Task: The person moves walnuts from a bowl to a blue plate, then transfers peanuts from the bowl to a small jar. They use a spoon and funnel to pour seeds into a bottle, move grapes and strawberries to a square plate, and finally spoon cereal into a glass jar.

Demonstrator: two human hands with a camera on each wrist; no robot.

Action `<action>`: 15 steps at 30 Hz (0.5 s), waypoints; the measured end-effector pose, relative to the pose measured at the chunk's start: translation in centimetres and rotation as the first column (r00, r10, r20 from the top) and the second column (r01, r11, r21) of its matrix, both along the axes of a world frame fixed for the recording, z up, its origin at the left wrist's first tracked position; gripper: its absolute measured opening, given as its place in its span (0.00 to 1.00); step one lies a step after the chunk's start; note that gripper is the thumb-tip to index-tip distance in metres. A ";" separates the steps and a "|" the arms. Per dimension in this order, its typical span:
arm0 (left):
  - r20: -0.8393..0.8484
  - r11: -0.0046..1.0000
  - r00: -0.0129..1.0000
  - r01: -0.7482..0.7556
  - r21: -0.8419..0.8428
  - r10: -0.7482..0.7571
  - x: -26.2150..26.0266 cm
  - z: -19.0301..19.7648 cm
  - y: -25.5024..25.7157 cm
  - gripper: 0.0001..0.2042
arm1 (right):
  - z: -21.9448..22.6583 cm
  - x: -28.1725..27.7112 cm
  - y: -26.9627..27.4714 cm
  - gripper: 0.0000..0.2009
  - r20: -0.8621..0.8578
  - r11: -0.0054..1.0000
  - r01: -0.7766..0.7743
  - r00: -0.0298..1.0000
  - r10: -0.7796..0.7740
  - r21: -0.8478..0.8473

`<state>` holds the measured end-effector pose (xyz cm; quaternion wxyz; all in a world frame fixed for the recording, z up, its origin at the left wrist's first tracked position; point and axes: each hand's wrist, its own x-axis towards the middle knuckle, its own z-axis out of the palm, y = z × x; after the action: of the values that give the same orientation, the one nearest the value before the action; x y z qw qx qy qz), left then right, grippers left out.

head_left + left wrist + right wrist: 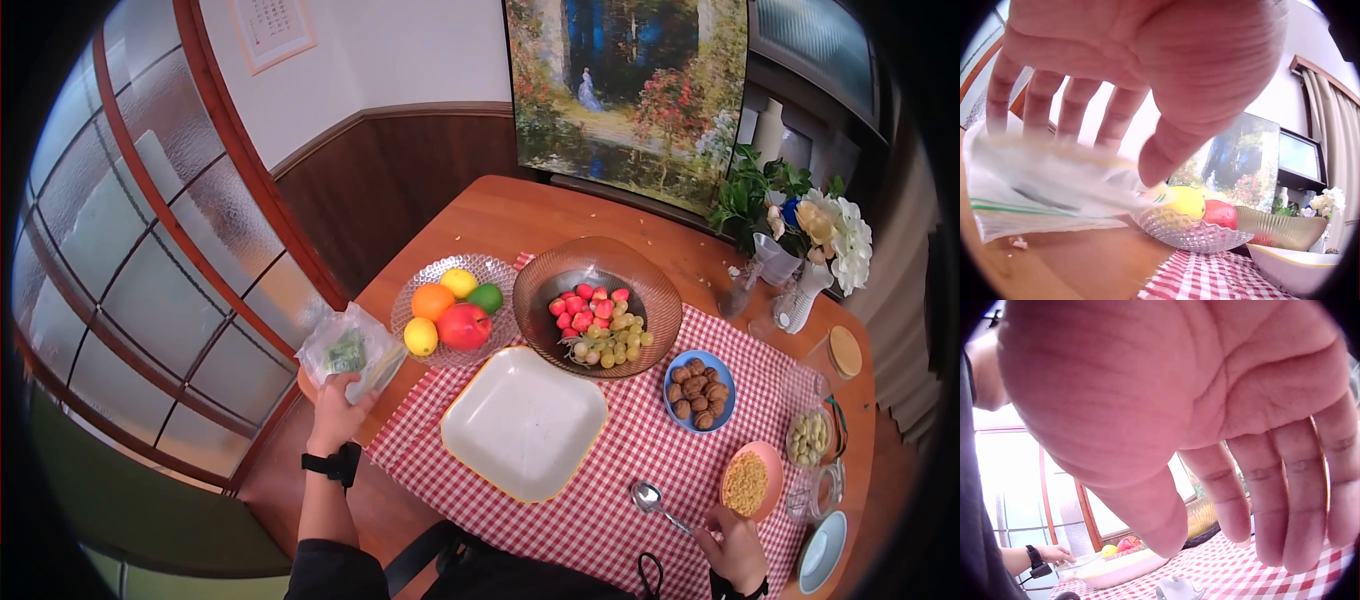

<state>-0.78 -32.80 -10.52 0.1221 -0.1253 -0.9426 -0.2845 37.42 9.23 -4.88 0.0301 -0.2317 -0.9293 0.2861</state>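
Note:
My left hand (340, 412) is at the left edge of the table, pinching a clear zip bag (1054, 178) between thumb and fingers. Something green shows inside the bag (345, 352) in the head view. Its green zip strip is visible in the left wrist view. Near the front right of the table, my right hand (735, 552) rests with loose, fairly straight fingers (1304, 506) and nothing in its grip. The handle end of a metal spoon (648, 497) lies by its fingertips, and a pink bowl (770, 470) of chopped nuts sits just beyond.
A white square dish (525, 420) stands mid-table on a checked cloth (410, 440). Behind it are a glass fruit bowl (405, 290) and a brown bowl (545, 265) with grapes and red fruit. Walnuts (698, 390), jars (808, 438), a light-blue bowl (822, 553) and flowers (850, 240) line the right.

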 end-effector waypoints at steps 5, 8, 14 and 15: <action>-0.011 0.989 0.989 0.150 0.006 -0.150 -0.2 4.3 6.0 0.22 | 0.1 -0.5 0.2 0.11 -0.036 0.999 -0.047 0.998 0.048 0.007; -0.070 0.951 0.948 0.309 -0.030 -0.310 -2.1 4.7 8.9 0.23 | 0.4 -0.7 -0.1 0.11 -0.054 0.999 -0.046 0.997 0.046 0.007; 0.119 0.905 0.908 0.413 -0.104 -0.401 -5.3 4.1 14.1 0.39 | 1.3 0.3 -0.6 0.11 -0.046 0.999 -0.002 0.999 0.000 -0.036; 0.119 0.900 0.904 0.423 -0.104 -0.411 -5.4 4.2 14.8 0.39 | 1.4 0.5 -0.6 0.11 -0.046 0.999 0.009 0.999 -0.011 -0.037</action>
<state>-6.17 -18.02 -6.36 0.0056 -0.3184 -0.9147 -0.2489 37.93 8.60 -3.46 0.0485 -0.2302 -0.9218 0.3080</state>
